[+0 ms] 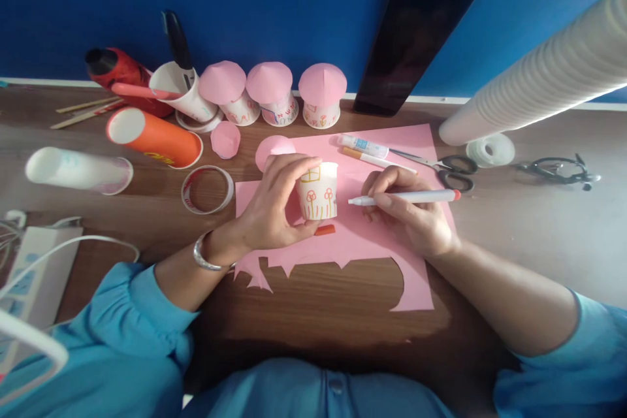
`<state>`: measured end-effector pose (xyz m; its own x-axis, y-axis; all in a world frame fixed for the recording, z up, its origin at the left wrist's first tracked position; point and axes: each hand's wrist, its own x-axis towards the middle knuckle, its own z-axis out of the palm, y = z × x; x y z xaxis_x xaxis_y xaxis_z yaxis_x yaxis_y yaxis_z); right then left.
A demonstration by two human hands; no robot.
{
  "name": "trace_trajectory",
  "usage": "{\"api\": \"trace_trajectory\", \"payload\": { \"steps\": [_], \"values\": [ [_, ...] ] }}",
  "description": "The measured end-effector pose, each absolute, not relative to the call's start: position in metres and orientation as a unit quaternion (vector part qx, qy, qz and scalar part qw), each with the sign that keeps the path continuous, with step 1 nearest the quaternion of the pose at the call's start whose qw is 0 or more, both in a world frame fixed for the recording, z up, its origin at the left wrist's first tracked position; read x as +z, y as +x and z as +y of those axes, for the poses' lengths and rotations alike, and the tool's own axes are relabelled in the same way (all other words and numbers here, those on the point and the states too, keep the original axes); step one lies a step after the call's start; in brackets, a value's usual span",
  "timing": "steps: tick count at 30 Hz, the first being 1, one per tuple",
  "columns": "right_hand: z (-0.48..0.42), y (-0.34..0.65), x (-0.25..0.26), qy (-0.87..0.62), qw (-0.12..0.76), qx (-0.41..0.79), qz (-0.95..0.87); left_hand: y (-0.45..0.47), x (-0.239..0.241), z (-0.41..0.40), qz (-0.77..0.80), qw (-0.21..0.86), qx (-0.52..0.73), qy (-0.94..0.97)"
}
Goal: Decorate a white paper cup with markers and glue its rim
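Observation:
My left hand (277, 209) grips a small paper cup (319, 199), its side turned toward me. On the cup are orange-red flowers with stems, grass strokes and a yellow window shape. In my right hand (414, 212) is a white marker (416, 197) with an orange-red end, its tip pointing at the cup but apart from it. Both hands are above a cut sheet of pink paper (362, 245). An orange marker cap (324, 230) lies on the sheet below the cup. Behind my left fingers sits a pink paper cone (272, 149), partly hidden.
Several decorated cups with pink cone roofs (322, 86) stand along the blue wall. A glue stick (362, 145), another marker (375, 160) and scissors (453, 166) lie at the sheet's back right. Nearby are a phone (421, 32), stacked cups (539, 72), tape (208, 189) and an orange tube (157, 137).

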<state>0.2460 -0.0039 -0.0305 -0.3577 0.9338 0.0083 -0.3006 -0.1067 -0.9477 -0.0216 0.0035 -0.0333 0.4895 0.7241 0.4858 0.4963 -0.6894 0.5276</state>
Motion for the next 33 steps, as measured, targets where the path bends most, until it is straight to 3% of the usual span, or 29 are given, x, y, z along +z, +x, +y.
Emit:
{"api": "trace_trajectory", "payload": {
  "steps": [11,33],
  "values": [
    [-0.006,0.245,-0.021,-0.338,0.428,0.606,-0.579,-0.02,-0.038,0.004,0.35,0.177,0.34,0.855],
    [-0.007,0.243,-0.02,-0.355,0.422,0.594,-0.586,-0.02,-0.04,0.004,0.362,0.121,0.314,0.869]
  ]
}}
